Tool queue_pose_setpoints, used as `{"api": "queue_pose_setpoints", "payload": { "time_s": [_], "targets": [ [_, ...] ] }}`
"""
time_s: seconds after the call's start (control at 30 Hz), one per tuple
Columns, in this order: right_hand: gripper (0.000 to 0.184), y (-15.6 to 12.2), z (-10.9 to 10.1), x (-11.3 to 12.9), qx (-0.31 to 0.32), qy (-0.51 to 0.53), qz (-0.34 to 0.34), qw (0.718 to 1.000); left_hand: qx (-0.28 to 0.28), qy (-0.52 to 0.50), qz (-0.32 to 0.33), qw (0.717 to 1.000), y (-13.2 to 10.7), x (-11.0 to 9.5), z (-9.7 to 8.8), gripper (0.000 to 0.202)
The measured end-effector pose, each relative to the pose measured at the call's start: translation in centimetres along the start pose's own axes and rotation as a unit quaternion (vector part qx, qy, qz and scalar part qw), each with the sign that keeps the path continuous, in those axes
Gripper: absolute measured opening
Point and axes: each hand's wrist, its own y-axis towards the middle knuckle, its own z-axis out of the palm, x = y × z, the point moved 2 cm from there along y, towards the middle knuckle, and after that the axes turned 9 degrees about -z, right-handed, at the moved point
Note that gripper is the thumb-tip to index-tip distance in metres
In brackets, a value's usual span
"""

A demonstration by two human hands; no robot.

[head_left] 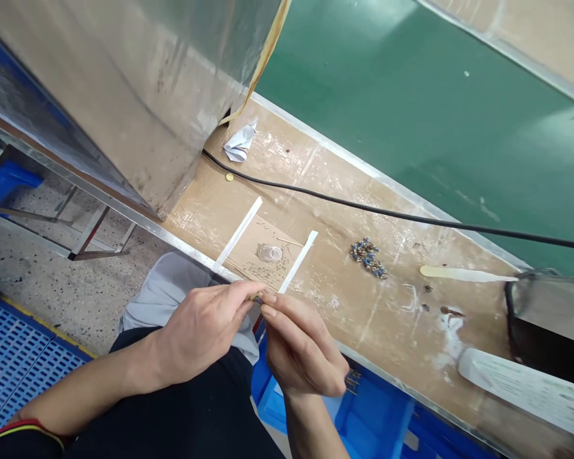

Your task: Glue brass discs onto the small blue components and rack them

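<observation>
Reference point is your workbench (344,306), cardboard-topped with a metal edge strip, running diagonally across the view. Beyond the bench lies a green work mat (411,83); at its left end stands a dented sheet-metal panel (124,83); below its near edge sits a blue plastic crate (373,414). On the bench: a black cable (363,207) running lengthwise along the far side, crumpled white paper (239,144) by the panel, a wooden spatula (463,274) toward the right end, and a small heap of blue-and-brass parts (367,258) mid-bench. Left of the heap, a cardboard piece (253,252) lies between two white strips, with clear discs (269,253) resting on it. Your hands are just off the bench's near edge, close together. Left hand (200,335): fingers pressed together, thumb and forefinger pinching a tiny blue-and-brass part (257,298). Right hand (301,347): fingers closed, fingertips (270,311) pinching the same part from the other side. The part is mostly hidden; its exact shape cannot be told.
</observation>
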Motion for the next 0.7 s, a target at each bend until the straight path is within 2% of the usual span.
{"api": "queue_pose_setpoints", "payload": {
  "time_s": [0.2, 0.43, 0.53, 0.6, 0.7],
  "targets": [
    [0.046, -0.6, -0.6, 0.5, 0.011, 0.007, -0.031, 0.999, 0.012, -0.043, -0.014, 0.999, 0.2, -0.2, -0.2, 0.025],
    [0.041, -0.7, -0.6, 0.9, 0.023, -0.024, -0.057, 0.998, -0.048, -0.032, 0.005, 0.998, 0.3, -0.5, 0.3, 0.021],
    [0.042, -0.4, -0.5, 0.9, 0.015, -0.004, -0.057, 0.998, -0.055, -0.036, 0.001, 0.998, 0.5, -0.5, 0.4, 0.019],
    [0.044, 0.0, -0.6, 0.7, -0.008, 0.035, -0.021, 0.999, -0.054, -0.037, -0.001, 0.998, 0.5, -0.5, 0.5, 0.018],
    [0.044, 0.4, -0.7, 0.1, -0.033, 0.089, 0.121, 0.988, -0.057, -0.03, 0.008, 0.998, 0.5, -0.5, 0.7, 0.019]
  ]
}}
